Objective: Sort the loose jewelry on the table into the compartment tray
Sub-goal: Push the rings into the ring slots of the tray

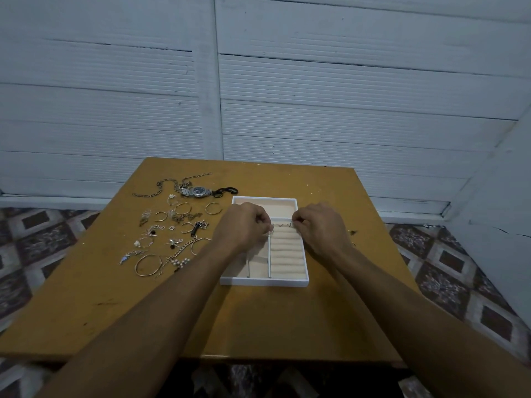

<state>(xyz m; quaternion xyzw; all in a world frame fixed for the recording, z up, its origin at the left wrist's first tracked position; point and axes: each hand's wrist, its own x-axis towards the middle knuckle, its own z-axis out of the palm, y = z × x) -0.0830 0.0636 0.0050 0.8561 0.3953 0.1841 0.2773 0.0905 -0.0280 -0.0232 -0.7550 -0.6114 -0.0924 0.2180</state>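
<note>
Two hands at centre frame | left hand point(244, 222) pinches small silvery piece point(269, 232), right hand point(319, 225) pinches thin ring point(292, 224), over cream roll slots point(287, 254) of white compartment tray point(264, 281), likely seating rings upright | loose silver jewelry point(172, 228) lies centre-left

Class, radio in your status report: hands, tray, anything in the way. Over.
Left hand pinches small shiny piece over tray; right hand pinches ring at ring rolls' top. Most jewelry loose, left of tray. Nothing blocking.

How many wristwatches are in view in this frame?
1. The wristwatch lies on the table at the far end of the loose jewelry, left of the far corner of the tray. The forearms could hide others.
</note>
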